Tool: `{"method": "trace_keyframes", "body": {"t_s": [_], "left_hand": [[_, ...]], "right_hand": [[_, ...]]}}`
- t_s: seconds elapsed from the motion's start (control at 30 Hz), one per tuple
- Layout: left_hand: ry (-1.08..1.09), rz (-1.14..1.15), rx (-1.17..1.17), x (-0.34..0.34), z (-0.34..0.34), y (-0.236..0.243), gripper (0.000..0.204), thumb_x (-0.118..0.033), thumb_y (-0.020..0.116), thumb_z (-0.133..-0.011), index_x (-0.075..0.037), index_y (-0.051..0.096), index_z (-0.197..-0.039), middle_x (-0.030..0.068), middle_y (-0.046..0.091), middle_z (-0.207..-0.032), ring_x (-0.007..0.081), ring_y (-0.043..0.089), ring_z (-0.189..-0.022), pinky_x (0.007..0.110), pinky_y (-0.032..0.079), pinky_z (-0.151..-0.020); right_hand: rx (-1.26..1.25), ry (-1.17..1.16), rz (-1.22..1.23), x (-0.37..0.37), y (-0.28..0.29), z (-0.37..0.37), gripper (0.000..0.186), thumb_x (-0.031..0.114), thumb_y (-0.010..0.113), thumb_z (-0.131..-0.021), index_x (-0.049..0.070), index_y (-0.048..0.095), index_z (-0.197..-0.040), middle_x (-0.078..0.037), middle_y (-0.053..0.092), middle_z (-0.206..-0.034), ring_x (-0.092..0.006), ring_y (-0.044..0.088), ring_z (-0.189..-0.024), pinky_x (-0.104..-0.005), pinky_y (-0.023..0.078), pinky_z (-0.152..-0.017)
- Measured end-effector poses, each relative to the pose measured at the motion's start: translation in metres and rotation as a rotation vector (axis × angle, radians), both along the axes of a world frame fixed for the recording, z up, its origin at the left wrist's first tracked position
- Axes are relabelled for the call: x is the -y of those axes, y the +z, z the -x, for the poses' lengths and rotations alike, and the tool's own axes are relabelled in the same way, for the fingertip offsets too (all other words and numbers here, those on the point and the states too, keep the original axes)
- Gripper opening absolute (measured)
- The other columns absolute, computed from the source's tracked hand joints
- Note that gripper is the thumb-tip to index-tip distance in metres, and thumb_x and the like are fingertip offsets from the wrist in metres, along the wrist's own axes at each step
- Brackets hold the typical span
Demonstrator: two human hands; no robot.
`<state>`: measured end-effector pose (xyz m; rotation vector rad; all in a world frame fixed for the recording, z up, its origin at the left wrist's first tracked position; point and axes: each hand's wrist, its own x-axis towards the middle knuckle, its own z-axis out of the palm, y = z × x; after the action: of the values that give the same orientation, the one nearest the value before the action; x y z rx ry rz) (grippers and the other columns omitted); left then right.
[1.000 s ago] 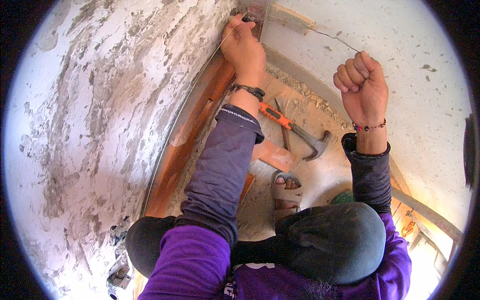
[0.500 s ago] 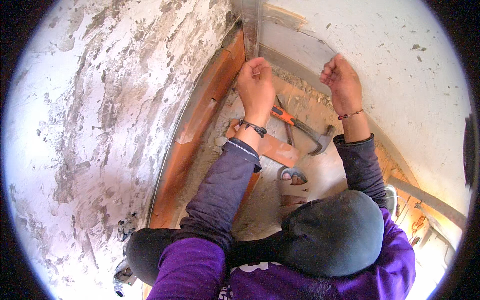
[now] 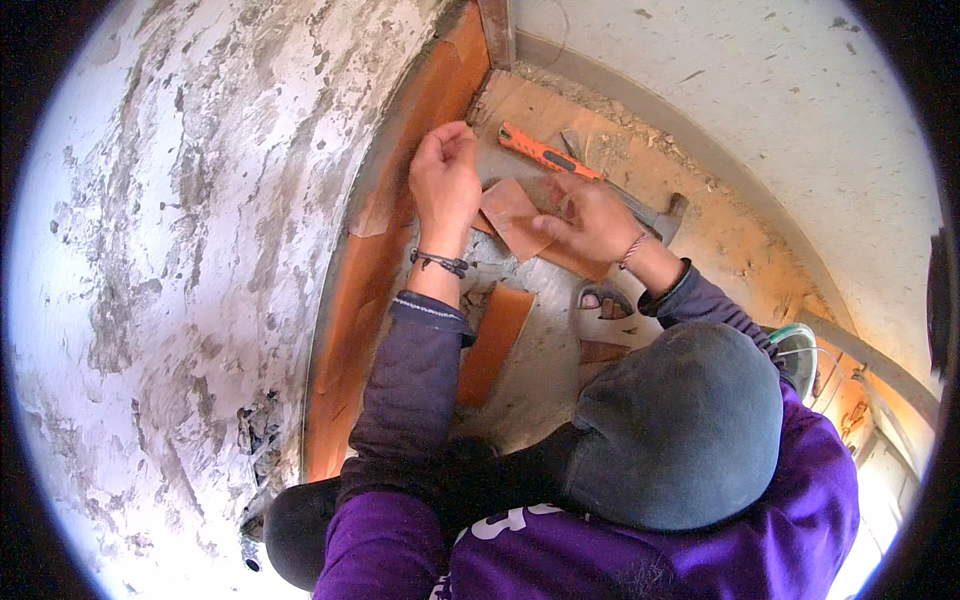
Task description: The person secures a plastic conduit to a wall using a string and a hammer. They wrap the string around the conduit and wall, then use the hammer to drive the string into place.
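My left hand [image 3: 447,190] is raised beside the brown board at the wall's foot, its thumb and fingertips pinched together; whatever they hold is too small to make out. My right hand [image 3: 597,222] hovers over the floor with thumb and fingers apart and slightly bent. Its thumb overlaps the edge of a thin, square brownish piece [image 3: 512,215], but contact cannot be told. Under that square lies a flat orange-brown strip [image 3: 575,262], partly covered by the hand. A claw hammer [image 3: 548,152] with an orange and black handle lies just beyond, its shaft partly hidden by my right hand.
A patchy, peeling wall [image 3: 200,250] rises on the left, with the brown board [image 3: 385,260] along its base. On the right stands a pale curved surface [image 3: 760,120]. Another brown strip [image 3: 495,345] lies nearer me. My knee [image 3: 680,430] and sandaled foot [image 3: 605,303] are close by.
My right hand has come down and left from the pale surface to above the brownish square. My left hand has shifted left and slightly down, still pinched. The view has tilted.
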<state>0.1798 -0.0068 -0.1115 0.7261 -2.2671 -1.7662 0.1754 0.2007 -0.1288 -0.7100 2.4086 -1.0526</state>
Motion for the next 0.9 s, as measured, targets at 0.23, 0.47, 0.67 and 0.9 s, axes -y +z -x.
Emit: {"method": "trace_keyframes", "body": {"t_s": [0.23,0.47,0.67,0.9], "left_hand": [[-0.031,0.136,0.075,-0.006,-0.031,-0.012,0.028,-0.021,0.063,-0.087,0.001,0.063,-0.105,0.0116,0.068,-0.093,0.0196,0.062,-0.083,0.031,0.049,-0.077],[0.017,0.119,0.017,-0.01,-0.045,0.005,0.027,-0.02,0.061,-0.092,0.001,0.061,-0.108,0.0093,0.066,-0.099,0.0171,0.06,-0.091,0.03,0.047,-0.082],[0.204,0.133,-0.228,-0.019,-0.043,0.046,0.027,-0.019,0.059,-0.094,0.001,0.059,-0.113,0.006,0.062,-0.101,0.014,0.057,-0.09,0.028,0.047,-0.08],[0.114,0.153,-0.215,-0.015,-0.025,0.043,0.036,-0.021,0.062,-0.092,0.005,0.056,-0.118,0.0106,0.062,-0.104,0.0134,0.057,-0.088,0.028,0.048,-0.078]], "right_hand": [[0.013,0.059,-0.459,0.054,0.013,-0.012,0.081,0.043,0.078,-0.07,-0.005,0.042,-0.124,-0.027,0.054,-0.116,-0.0429,0.06,-0.099,-0.0453,0.051,-0.085],[0.097,-0.004,-0.081,0.056,0.01,0.005,0.057,0.035,0.077,-0.071,-0.006,0.059,-0.106,-0.018,0.065,-0.099,-0.0248,0.065,-0.09,-0.0383,0.053,-0.077],[0.665,-0.309,0.732,0.089,0.055,0.076,0.056,0.031,0.073,-0.08,-0.002,0.056,-0.121,-0.006,0.065,-0.098,-0.014,0.061,-0.087,-0.0257,0.051,-0.07],[0.332,-0.492,0.634,0.125,0.055,0.125,0.048,0.033,0.077,-0.076,-0.001,0.064,-0.106,-0.003,0.065,-0.093,-0.0101,0.06,-0.083,-0.0246,0.05,-0.064]]}}
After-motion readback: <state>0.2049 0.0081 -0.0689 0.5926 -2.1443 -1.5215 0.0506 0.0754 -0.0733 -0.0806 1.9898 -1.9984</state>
